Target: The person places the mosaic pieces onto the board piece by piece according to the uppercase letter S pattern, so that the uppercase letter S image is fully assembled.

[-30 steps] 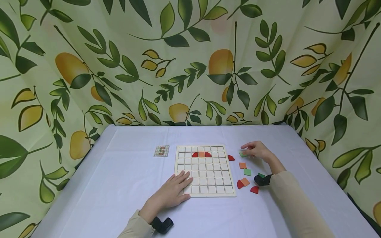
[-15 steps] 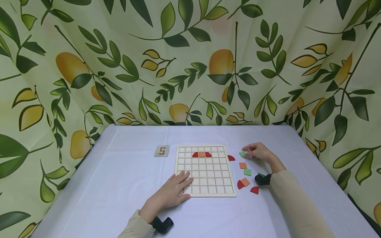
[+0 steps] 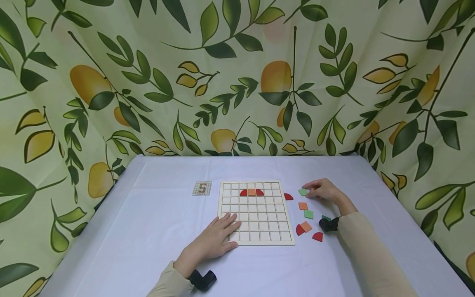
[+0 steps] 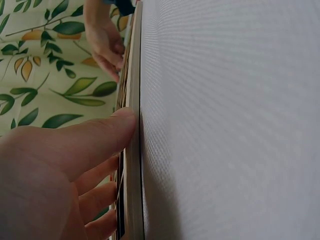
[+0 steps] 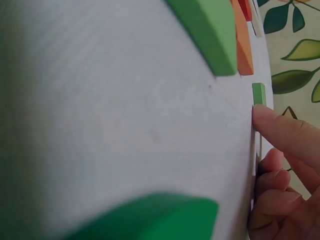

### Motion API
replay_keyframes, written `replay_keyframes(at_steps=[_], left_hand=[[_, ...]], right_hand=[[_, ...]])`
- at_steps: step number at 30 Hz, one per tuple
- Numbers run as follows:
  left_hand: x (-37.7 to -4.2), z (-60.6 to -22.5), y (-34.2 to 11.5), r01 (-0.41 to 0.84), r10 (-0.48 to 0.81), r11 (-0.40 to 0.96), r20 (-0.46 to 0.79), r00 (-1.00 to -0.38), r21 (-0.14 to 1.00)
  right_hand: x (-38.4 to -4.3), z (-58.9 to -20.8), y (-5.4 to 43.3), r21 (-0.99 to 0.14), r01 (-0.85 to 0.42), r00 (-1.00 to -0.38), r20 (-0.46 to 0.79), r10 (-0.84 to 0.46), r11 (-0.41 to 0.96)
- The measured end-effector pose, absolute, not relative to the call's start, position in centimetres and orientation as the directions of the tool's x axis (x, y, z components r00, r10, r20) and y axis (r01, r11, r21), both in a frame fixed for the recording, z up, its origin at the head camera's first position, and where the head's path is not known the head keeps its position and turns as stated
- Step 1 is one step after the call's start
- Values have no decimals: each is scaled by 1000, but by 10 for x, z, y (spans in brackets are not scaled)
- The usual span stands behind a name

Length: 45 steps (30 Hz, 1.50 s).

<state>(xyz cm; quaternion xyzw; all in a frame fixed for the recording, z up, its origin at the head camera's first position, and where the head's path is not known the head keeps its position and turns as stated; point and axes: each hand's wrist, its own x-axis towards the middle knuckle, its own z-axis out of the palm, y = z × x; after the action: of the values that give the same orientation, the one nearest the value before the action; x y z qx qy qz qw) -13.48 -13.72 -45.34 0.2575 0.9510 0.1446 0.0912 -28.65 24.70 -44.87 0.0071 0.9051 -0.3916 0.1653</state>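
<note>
Green tile point(image 3: 303, 192) right of board point(image 3: 263, 226), pinched between right hand's point(image 3: 324, 189) thumb and index finger. Left hand point(image 3: 213, 238) spread, fingers on board's near left corner, thumb at near edge. Card point(image 3: 202, 188) left of board: gridded, pattern reads as letter S. Board, second row from far edge: orange square point(image 3: 251, 192) between two red quarters point(image 3: 243, 192).

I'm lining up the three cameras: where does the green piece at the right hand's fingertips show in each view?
Head: green piece just right of the board.
Left wrist: green piece not visible.
Right wrist: green piece toward the right edge, above mid-height.
Shared landmark: right hand, at the top of the left wrist view, lower right in its own.
</note>
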Motion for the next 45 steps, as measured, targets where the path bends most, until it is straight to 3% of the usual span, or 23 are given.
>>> replay_keyframes(at_steps=[22,45], left_hand=[[-134,-454,-137,460,516,823,-99,-851,333],[-134,-453,-137,445,504,830,-109,-857,335]], right_hand=[[-286,-454,253,-712,113,-952,-277,-129,693],[-273,-441,222,-743,83,-967,-223,-128,665]])
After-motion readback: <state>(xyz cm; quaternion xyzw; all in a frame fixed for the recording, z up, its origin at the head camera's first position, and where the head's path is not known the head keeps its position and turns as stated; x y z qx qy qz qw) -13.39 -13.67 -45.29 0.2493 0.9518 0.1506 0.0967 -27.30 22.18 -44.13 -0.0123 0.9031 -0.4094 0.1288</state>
